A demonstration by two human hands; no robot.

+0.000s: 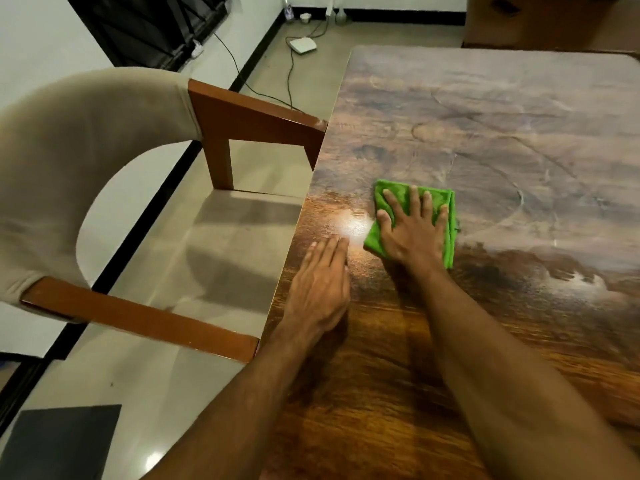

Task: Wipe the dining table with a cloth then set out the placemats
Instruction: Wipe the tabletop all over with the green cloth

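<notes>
A folded green cloth [382, 195] lies on the wooden dining table [502, 140], near its left edge. My right hand [412, 230] presses flat on the cloth with fingers spread. Just left of it, my left hand [322, 285] rests flat on the bare tabletop beside the table's edge, fingers straight and together. Curved wipe streaks show on the far part of the tabletop. No placemat is in view.
A beige chair with wooden arms [249, 119] stands against the table's left side. A white device [303, 45] with cables lies on the floor beyond. A dark mat [62, 441] lies at bottom left. A brown box [540, 22] stands past the table's far edge.
</notes>
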